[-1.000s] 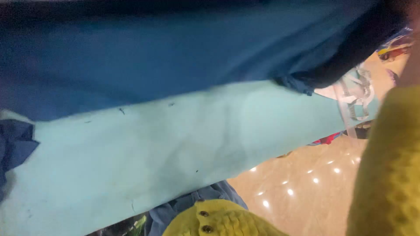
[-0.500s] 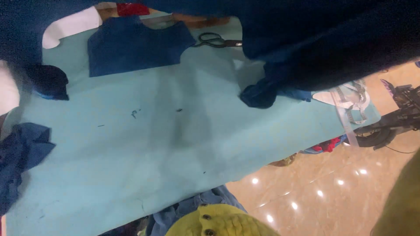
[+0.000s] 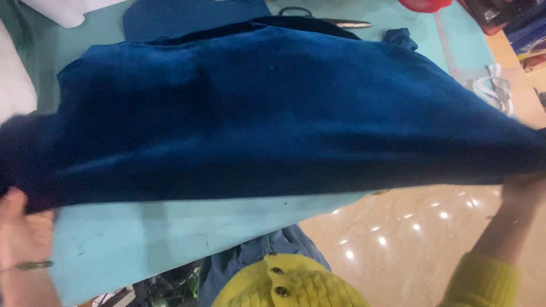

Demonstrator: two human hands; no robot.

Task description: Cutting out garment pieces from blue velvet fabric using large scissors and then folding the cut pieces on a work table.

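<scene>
Left hand (image 3: 23, 233) sat at 8 o'clock of the frame, fingers closed on the near left edge of the dark blue velvet fabric (image 3: 284, 113), thin bracelet on the wrist. Fabric was held up and spread wide across the middle of the view, over the light teal table (image 3: 170, 233), hiding most of it. At 11 o'clock, a white cloth (image 3: 62, 11) lay on the table edge; a smaller flat blue fabric piece (image 3: 187, 17) lay behind the big one at 12 o'clock. Black-handled scissors (image 3: 324, 20) lay just right of that, partly hidden by the fabric's far edge. Red object (image 3: 424, 4) at 1 o'clock, cut off by the frame. Pale strap tangle (image 3: 492, 85) at 2 o'clock near the table's corner. Right hand (image 3: 520, 190) at 4 o'clock gripped the fabric's right end, fingers mostly hidden under it, yellow knit sleeve (image 3: 483, 281) below. Glossy tan floor (image 3: 409, 239) at 5 o'clock.
</scene>
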